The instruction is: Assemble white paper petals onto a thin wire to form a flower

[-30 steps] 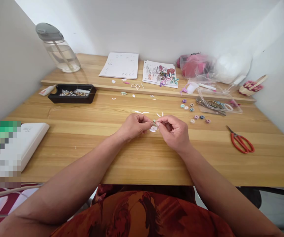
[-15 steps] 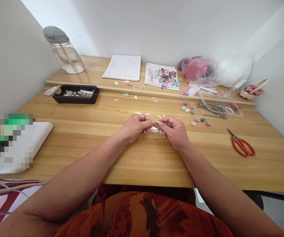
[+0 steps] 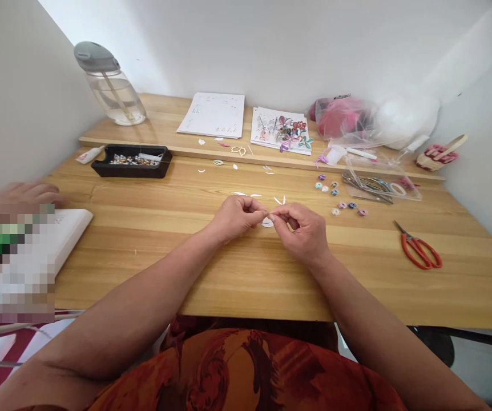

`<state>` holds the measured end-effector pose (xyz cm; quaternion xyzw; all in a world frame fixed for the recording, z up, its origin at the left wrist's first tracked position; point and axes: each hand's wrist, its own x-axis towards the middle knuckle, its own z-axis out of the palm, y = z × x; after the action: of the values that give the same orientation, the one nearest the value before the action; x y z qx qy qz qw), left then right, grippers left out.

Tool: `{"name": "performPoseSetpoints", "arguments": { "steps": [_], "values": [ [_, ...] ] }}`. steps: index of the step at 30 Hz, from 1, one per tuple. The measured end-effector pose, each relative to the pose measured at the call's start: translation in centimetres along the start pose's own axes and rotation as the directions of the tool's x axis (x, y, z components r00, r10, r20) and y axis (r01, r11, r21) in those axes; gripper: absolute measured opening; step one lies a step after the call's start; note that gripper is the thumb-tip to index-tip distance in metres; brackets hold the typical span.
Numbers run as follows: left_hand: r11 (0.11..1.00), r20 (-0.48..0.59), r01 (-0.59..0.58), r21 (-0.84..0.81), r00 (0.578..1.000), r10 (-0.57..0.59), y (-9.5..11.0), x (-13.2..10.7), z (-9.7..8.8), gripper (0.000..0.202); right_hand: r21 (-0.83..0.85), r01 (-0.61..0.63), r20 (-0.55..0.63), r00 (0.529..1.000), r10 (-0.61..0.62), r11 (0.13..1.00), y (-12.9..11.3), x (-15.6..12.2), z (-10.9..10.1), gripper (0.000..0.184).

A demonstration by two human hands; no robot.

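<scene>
pale, plain walls [image 3: 212, 45] stand round a smooth, stripy wooden tabletop [image 3: 229, 279]. the left hand [image 3: 238, 219] and right hand [image 3: 303, 229] are close together, both pinching a tiny thing [image 3: 269, 215] between their tips, too small to make out. a flat, roundish white piece [image 3: 267, 223] lies just by them.

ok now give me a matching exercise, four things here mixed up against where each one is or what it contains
1. Left hand
2. Bottle
3. Black tray
4. Red-handled tool

A. Contains beads
B. Lying on the desk, beyond the right hand on its outer side
C. Fingertips close to the right hand's
D. Standing on the raised ledge

Pairs: 1-C, 2-D, 3-A, 4-B
</scene>
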<state>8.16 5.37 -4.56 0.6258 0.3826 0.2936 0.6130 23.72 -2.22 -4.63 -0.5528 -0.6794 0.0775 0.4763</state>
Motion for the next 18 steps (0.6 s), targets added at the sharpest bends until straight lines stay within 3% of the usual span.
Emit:
{"name": "performPoseSetpoints", "arguments": {
  "steps": [5,10,14,18],
  "values": [
    [0.999,0.116,0.02,-0.048,0.993,-0.015,0.1,-0.2,0.0,0.025,0.256,-0.235,-0.009,0.969,0.245,0.938,0.9,0.4,0.0,0.007],
    [0.993,0.125,0.018,-0.117,0.992,-0.003,0.3,-0.3,-0.1,0.026,0.41,-0.42,0.094,0.903,0.42,0.81,1.8,0.8,0.4,0.016],
    [0.984,0.096,0.008,-0.18,0.995,0.009,0.1,-0.1,-0.2,0.026,0.442,-0.518,0.213,0.854,0.475,0.732,1.4,0.8,0.8,0.024],
    [0.966,0.118,-0.04,-0.256,0.99,0.072,0.2,-0.1,-0.3,0.022,0.42,-0.535,0.217,0.843,0.492,0.733,0.9,0.7,0.8,0.029]
  ]
}}
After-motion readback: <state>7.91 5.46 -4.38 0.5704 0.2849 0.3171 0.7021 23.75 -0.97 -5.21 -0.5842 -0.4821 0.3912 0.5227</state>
